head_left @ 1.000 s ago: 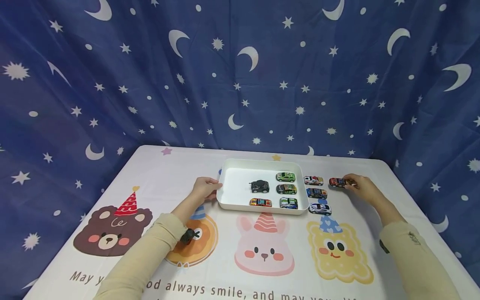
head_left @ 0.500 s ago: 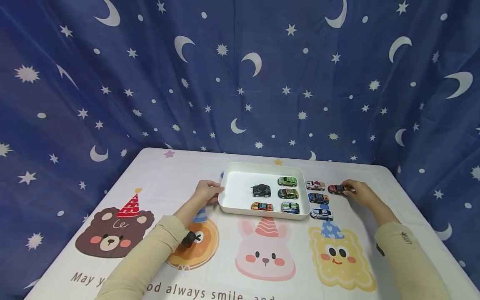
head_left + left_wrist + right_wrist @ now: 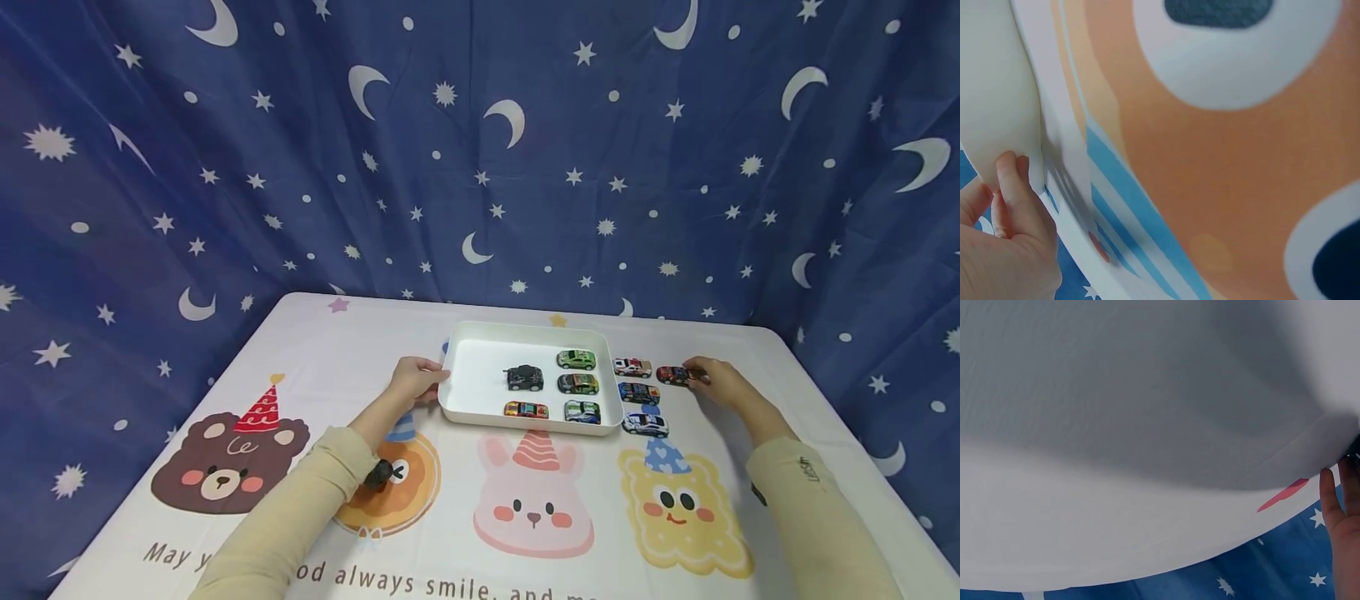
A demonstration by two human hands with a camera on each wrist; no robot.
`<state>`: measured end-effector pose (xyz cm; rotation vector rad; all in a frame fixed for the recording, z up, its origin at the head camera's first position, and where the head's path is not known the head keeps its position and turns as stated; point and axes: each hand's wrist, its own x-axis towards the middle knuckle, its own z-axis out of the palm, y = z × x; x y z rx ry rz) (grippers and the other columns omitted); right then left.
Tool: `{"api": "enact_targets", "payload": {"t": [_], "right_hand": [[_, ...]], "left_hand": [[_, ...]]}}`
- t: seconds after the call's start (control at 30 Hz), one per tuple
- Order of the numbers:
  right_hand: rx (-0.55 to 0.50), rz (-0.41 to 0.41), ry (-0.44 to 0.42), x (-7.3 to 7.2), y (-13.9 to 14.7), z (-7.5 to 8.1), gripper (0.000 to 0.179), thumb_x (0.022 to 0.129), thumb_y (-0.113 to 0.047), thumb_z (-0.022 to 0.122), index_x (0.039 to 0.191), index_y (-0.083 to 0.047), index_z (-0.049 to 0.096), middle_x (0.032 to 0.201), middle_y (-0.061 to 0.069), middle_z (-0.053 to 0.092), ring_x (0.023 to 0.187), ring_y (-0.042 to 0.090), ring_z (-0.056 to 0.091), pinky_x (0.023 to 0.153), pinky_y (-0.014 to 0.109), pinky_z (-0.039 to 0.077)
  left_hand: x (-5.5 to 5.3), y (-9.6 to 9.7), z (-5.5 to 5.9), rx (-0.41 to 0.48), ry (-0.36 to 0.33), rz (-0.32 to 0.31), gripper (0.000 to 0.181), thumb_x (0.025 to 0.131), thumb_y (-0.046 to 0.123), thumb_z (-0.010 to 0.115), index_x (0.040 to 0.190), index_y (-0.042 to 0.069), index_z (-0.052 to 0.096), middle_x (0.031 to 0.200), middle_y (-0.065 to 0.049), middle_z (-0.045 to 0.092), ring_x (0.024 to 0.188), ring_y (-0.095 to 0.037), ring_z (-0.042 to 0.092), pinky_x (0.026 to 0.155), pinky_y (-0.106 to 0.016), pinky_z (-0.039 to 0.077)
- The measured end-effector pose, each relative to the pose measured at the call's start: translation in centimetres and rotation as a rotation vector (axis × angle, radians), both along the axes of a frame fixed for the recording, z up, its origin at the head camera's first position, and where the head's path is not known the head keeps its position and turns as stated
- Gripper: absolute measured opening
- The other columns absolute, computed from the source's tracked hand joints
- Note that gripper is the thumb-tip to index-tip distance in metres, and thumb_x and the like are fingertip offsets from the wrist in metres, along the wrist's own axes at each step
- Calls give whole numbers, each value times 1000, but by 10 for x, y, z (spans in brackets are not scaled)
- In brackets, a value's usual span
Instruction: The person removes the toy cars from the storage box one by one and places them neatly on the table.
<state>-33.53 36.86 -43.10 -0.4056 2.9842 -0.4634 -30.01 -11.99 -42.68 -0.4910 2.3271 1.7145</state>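
My left hand point(image 3: 416, 380) pinches the left rim of a white tray point(image 3: 480, 418); the left wrist view shows fingers and thumb on the tray's wall point(image 3: 997, 94). Inside are a black toy tank point(image 3: 524, 378) and several toy cars, among them a green one point(image 3: 576, 359) and an orange one point(image 3: 526, 409). At the right, my right hand point(image 3: 716, 381) holds the rear of a red toy car point(image 3: 673, 375) on the table. Left of it stand a white-and-red car point(image 3: 632, 367), a blue car point(image 3: 638, 392) and a white-and-blue car point(image 3: 645, 424). In the right wrist view, the hand point(image 3: 1345, 531) is partly cut off.
The white tablecloth point(image 3: 360, 342) carries printed animals, such as a bear point(image 3: 225, 467) and a pink rabbit point(image 3: 532, 508). A blue curtain point(image 3: 420, 150) with moons and stars hangs behind the table's back edge.
The red car has slid slightly left, closer to the white-and-red car, with my right hand on it. My left hand still holds the tray's rim. The head view has shifted a little.
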Motion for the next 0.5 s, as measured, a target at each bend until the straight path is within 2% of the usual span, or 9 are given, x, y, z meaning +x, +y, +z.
{"api": "enact_targets", "payload": {"t": [0.17,0.5], "right_hand": [[-13,-2,-31,2,0,3,44,85,3,60,122,20,45,120,39,49,112,53,47,98,62,39],[-4,19,-62,3,-4,7,51,83,-3,65,124,19,43,122,40,47,113,54,45,98,64,37]], "left_hand": [[0,-1,-2,3,-15,-1,25,86,13,68,107,-1,62,74,-5,62,48,-5,53,46,-15,48],[0,-2,-2,-12,-24,1,26,86,16,68,107,1,63,78,-6,63,49,-4,53,47,-14,48]]}}
